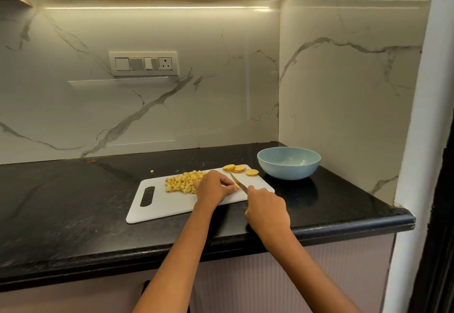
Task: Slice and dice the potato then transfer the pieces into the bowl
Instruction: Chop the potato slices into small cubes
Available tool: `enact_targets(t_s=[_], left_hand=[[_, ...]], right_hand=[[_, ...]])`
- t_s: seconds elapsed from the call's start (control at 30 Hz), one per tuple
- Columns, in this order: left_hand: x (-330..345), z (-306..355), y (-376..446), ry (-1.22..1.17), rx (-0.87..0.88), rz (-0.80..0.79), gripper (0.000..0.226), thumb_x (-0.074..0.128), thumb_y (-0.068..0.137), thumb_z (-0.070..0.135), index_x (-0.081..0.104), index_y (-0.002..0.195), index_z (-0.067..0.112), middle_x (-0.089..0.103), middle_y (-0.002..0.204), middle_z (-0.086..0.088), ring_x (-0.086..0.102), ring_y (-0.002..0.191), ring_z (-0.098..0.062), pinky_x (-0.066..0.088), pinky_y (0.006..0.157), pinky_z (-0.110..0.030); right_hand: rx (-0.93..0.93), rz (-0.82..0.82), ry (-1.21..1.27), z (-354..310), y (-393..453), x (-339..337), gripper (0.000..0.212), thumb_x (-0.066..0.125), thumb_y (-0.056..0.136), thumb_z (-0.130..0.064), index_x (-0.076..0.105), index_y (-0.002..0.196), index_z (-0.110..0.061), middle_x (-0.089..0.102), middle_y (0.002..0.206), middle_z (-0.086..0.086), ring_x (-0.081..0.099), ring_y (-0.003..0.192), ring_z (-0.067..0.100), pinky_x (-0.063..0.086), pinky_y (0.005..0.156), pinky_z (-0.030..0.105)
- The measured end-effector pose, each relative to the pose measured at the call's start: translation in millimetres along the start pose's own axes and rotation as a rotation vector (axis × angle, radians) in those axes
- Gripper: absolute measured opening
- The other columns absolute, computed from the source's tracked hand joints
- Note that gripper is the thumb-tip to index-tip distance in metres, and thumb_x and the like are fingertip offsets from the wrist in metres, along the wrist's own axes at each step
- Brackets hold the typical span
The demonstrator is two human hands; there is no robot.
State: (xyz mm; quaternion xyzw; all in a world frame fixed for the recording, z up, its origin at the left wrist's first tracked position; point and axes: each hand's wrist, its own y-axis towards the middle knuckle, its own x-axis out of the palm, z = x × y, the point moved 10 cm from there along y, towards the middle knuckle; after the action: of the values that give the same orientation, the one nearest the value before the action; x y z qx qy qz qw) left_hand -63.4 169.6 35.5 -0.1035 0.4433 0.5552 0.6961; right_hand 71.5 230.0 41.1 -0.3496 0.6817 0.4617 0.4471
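Both hands work: left pins a yellow potato piece, right grips the knife.

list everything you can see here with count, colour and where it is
white plastic cutting board: one, white, on the black countertop, handle slot at its left end
diced potato pieces: a pile, yellow, on the board's left-centre
stray potato cube: one, yellow, on the counter behind the board
round potato slices: about three, yellow, at the board's far right corner
pale blue bowl: one, blue, on the counter right of the board, looks empty
knife: one, silver blade, over the board
black stone countertop: one, black
switch panel: one, white, on the marble wall
left hand: one, holds a potato piece on the board
right hand: one, grips the knife
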Motion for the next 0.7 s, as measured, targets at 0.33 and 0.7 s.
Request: enact_targets(t_s=[0.33,0.7], left_hand=[[-0.1,-2.2,1.2,0.033,-0.029,-0.005,0.017,0.069,0.081,0.034,0.074,0.095,0.024,0.070,0.102,0.006,0.055,0.105,-0.014,0.034,0.094,-0.036],[-3.3,1.0,-4.6,0.053,-0.029,0.001,0.015,0.068,0.082,0.034,0.075,0.093,0.026,0.070,0.104,0.008,0.053,0.106,-0.014,0.033,0.093,-0.036]], right_hand=[[-0.031,-0.010,-0.062,-5.8,1.8,-1.3,0.026,0.046,0.098,-0.015,0.051,0.123,-0.009,0.059,0.114,0.008,0.061,0.096,0.018,0.040,0.070,0.023],[-0.080,-0.003,-0.119,-11.3,1.8,0.3,0.026,0.043,0.099,-0.013,0.053,0.122,-0.007,0.060,0.114,0.010,0.062,0.098,0.021,0.047,0.079,0.027]])
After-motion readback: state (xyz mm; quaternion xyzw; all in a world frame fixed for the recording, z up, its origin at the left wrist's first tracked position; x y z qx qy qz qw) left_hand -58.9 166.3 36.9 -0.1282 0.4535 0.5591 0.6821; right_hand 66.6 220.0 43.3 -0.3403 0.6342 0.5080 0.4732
